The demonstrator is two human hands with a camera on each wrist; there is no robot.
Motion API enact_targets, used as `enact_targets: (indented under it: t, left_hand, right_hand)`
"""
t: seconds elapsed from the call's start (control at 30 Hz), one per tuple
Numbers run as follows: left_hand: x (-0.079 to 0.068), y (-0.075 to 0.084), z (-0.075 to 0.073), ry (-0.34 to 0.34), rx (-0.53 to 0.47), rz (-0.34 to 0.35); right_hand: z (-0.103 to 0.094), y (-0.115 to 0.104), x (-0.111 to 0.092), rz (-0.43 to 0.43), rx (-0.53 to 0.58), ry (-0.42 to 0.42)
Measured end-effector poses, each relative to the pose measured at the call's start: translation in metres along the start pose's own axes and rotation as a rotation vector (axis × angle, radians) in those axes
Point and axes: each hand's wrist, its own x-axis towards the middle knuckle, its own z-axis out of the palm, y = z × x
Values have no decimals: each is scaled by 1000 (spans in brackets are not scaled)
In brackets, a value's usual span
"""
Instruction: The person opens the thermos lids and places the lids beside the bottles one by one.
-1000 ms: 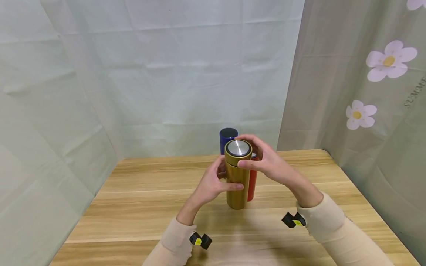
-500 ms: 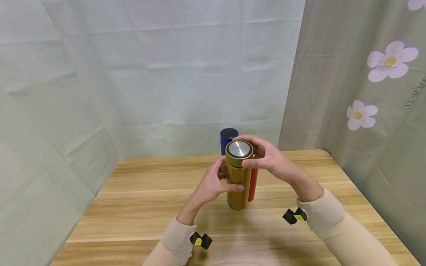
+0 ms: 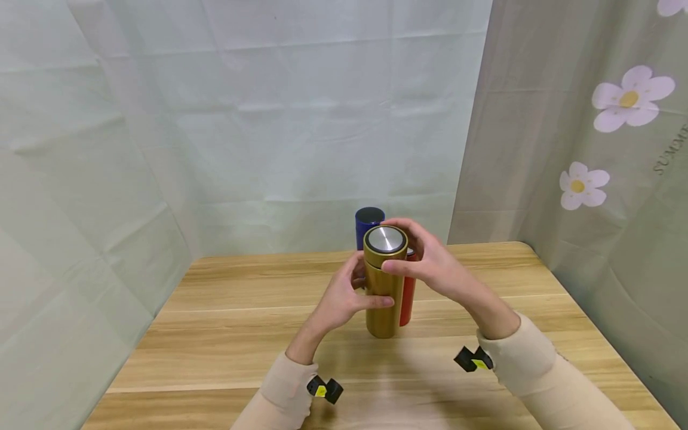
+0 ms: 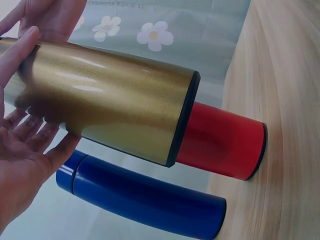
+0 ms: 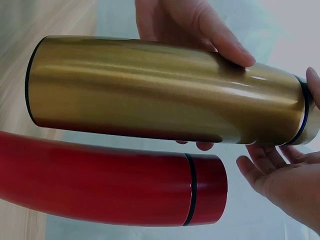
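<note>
A gold thermos flask [image 3: 383, 319] with a silver-topped lid [image 3: 375, 258] is held upright in front of me. My left hand [image 3: 337, 300] grips its body, thumb across the front and fingers round the far side. On the lid, my right hand [image 3: 438, 264] has its thumb at the near side and fingers behind. The left wrist view shows the base of the gold flask [image 4: 125, 95] raised off the wooden table. Behind it stand a red flask [image 3: 408, 301], partly covered, and a blue flask [image 3: 363, 236], mostly hidden in the head view.
The wooden table [image 3: 258, 334] reaches back to a pale cloth backdrop [image 3: 322, 131]. At the right hangs a grey curtain [image 3: 527, 143] with white flowers. Close behind the gold flask, the blue flask [image 4: 145, 195] and red flask [image 4: 220, 140] stand side by side.
My right hand has shifted right on the lid and then back left, its thumb returning across the front. The left hand keeps its grip, and the gold flask has barely moved.
</note>
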Motion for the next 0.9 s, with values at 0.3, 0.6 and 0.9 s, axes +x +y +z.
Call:
enact_targets:
  t: [0.3,0.6,0.9]
  left_hand:
    - [0,0,-1,-10,-6,2]
    - [0,-1,-2,-45,-39,9]
    - [1,-1,-2,-17,-25,1]
  right_hand:
    - [-2,1,0,-12,2,-5]
    - [-11,4,2,9,80,-104]
    - [-6,5,0,32,70,-62]
